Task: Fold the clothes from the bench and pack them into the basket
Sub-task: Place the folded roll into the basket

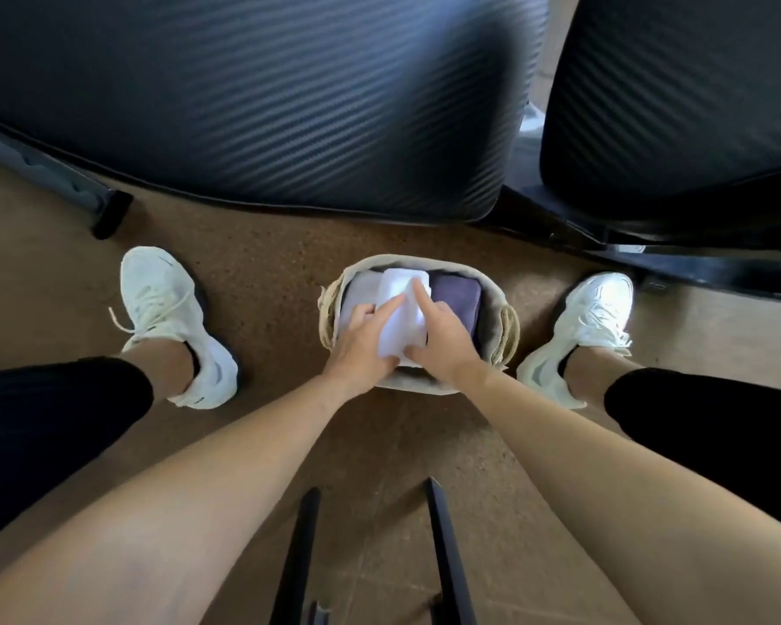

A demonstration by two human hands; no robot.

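Observation:
A small beige fabric basket point(506, 324) stands on the brown floor between my feet. Inside it, a folded white garment point(402, 304) sits in the middle slot, with a pale folded piece point(357, 288) on its left and a folded purple garment point(458, 295) on its right. My left hand point(364, 342) grips the white garment's left side, index finger stretched along it. My right hand point(443, 336) presses on its right side with the index finger pointing forward. The black padded bench point(267, 106) fills the top of the view, and no clothes show on it.
A second black padded seat point(677, 110) stands at the upper right on a black metal frame point(650, 259). My white sneakers point(172, 318) point(582, 327) flank the basket. A black bench foot point(109, 214) is at the left. Two black bars point(447, 557) lie near the bottom edge.

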